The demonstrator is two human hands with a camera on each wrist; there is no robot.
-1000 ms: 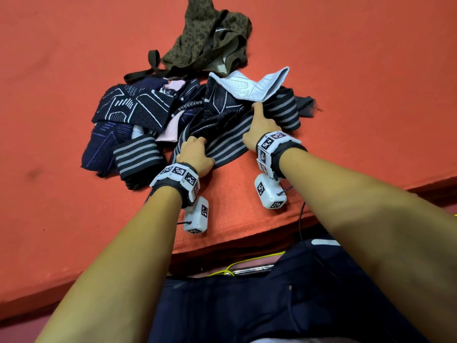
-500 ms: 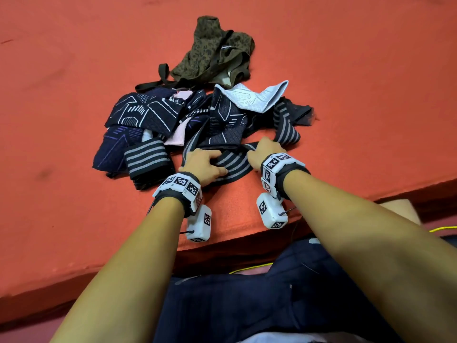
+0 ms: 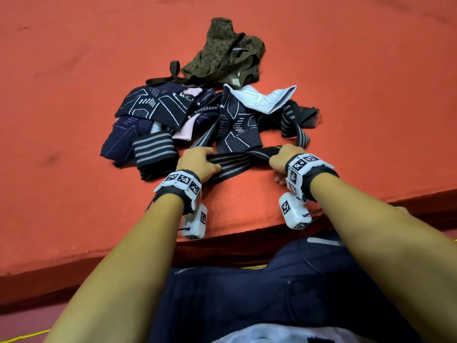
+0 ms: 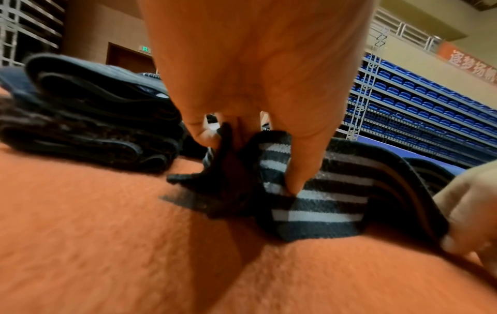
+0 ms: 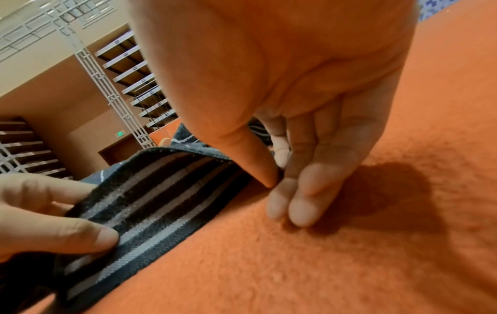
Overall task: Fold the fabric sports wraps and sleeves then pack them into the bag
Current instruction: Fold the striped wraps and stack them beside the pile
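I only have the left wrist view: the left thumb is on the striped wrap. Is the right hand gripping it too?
Observer: Yes. The right wrist view shows the right hand pinching the wrap between thumb and fingers.
Operator: Is the wrap clear of the pile?
Observer: No. In the head view it trails from beyond the right hand back into the pile.
Operator: Where is the bag?
Observer: The olive bag lies beyond the pile on the mat, straps loose.
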